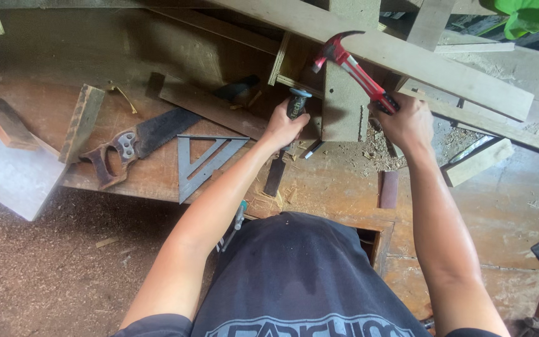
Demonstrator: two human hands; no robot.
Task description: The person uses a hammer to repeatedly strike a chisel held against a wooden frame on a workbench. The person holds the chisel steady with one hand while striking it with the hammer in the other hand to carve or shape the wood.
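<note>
The left hand (285, 122) is clenched round a dark-handled chisel (296, 103) stood against the upright wooden block (343, 106). At its 3 o'clock the right hand (407, 122) grips a red claw hammer (350, 65), head raised over the chisel. By the chips on the bench (157, 168), the cut looks under way — not finished. A handsaw (135, 143) and metal square (204, 159) lie at 9 o'clock.

A handsaw (133, 145) lies beside a metal triangular square (204, 163) on the workbench (45, 68).
</note>
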